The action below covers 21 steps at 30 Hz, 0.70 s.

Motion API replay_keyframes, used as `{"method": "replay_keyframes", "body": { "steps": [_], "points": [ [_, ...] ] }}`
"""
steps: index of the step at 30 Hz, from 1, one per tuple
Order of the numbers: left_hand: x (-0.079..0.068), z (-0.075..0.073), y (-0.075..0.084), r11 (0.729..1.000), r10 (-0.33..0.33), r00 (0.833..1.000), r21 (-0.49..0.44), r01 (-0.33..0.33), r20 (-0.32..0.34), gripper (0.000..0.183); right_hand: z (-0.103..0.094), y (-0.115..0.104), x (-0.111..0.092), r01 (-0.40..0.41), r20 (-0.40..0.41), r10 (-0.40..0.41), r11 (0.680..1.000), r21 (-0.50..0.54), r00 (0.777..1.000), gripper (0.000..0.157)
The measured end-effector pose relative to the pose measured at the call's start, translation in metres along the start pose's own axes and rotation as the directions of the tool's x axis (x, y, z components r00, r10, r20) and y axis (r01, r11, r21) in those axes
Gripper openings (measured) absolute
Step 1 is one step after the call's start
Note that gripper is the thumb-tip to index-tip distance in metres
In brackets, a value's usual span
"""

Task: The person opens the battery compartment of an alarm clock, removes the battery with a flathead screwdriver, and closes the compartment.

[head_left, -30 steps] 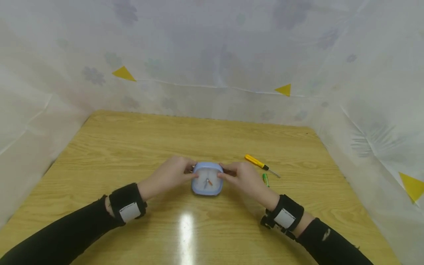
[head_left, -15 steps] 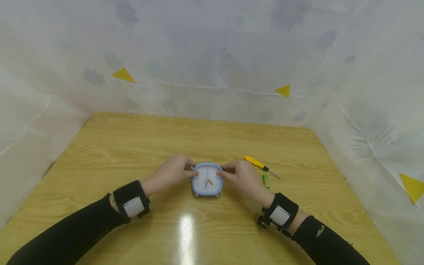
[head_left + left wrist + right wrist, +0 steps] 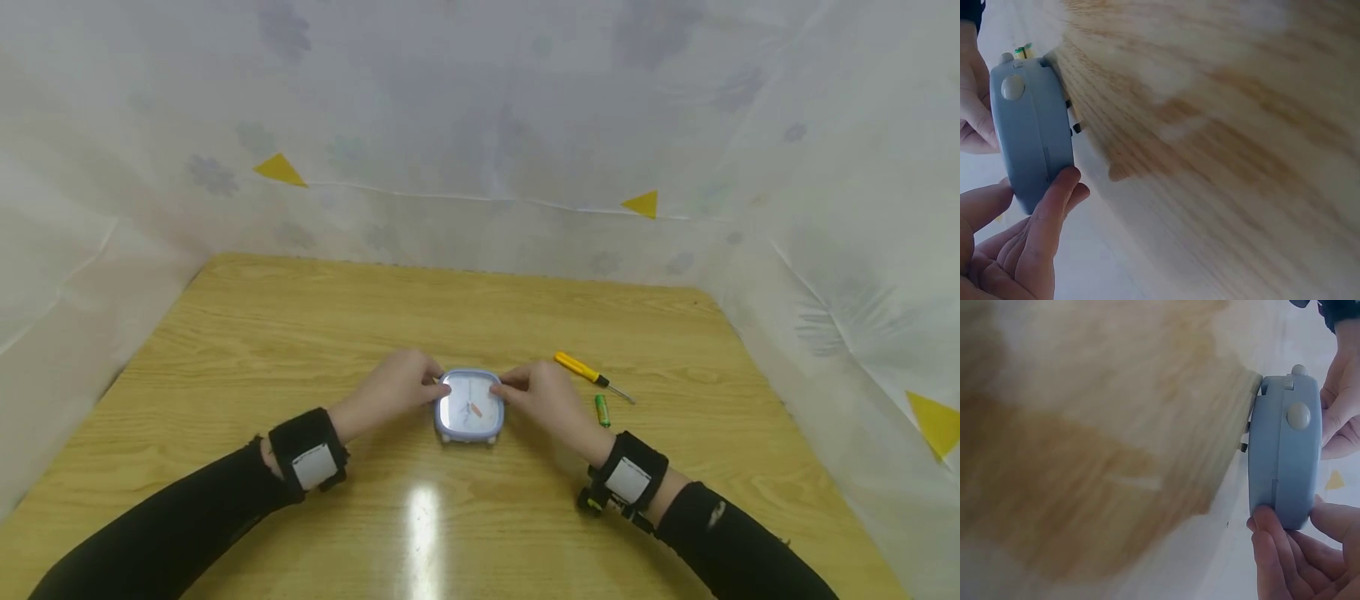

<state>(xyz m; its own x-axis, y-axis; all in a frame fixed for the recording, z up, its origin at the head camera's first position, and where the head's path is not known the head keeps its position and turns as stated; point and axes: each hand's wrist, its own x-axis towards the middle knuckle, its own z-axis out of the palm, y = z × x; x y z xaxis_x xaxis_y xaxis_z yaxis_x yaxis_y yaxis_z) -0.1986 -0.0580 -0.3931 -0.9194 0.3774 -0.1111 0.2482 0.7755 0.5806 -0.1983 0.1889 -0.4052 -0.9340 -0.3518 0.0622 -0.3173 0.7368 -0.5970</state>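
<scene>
A light blue alarm clock (image 3: 468, 421) with a white face is held between both hands, its face turned up toward the head camera. My left hand (image 3: 390, 387) pinches its upper left corner, thumb on the front and fingers behind. At the opposite corner my right hand (image 3: 551, 400) pinches it the same way. In the left wrist view the clock (image 3: 1032, 137) shows its underside with pale round feet (image 3: 1013, 87). Small dark knobs (image 3: 1077, 128) stick out of its back. The right wrist view shows the clock (image 3: 1285, 456) edge-on, fingers on its back.
To the right of the right hand lie a yellow-handled screwdriver (image 3: 581, 367) and a green battery (image 3: 602, 411). The wooden table (image 3: 337, 308) is bounded by pale patterned sheeting (image 3: 465, 108) with yellow triangles on it. A light glare shows near the table's front.
The clock has tilted back, so its face points more upward and its lower feet show. Both wrists have shifted slightly inward. Screwdriver and battery stay where they were.
</scene>
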Motion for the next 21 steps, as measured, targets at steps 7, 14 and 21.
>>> {"method": "replay_keyframes", "body": {
  "steps": [7,14,21],
  "points": [
    [0.000,0.000,0.002,1.000,-0.016,1.000,0.016,0.017,-0.018,0.022,0.001,0.001,0.004,-0.020,0.000,0.020,1.000,0.015,1.000,0.023],
    [-0.001,0.001,0.000,0.999,0.024,0.999,0.040,-0.022,-0.043,0.020,0.001,0.001,0.005,-0.010,0.005,0.010,1.000,-0.010,1.000,0.023],
    [-0.012,0.004,-0.001,0.981,0.144,0.985,0.142,-0.129,-0.098,0.027,-0.001,-0.003,-0.007,0.104,-0.094,-0.124,0.976,-0.192,0.988,0.038]
  ]
}}
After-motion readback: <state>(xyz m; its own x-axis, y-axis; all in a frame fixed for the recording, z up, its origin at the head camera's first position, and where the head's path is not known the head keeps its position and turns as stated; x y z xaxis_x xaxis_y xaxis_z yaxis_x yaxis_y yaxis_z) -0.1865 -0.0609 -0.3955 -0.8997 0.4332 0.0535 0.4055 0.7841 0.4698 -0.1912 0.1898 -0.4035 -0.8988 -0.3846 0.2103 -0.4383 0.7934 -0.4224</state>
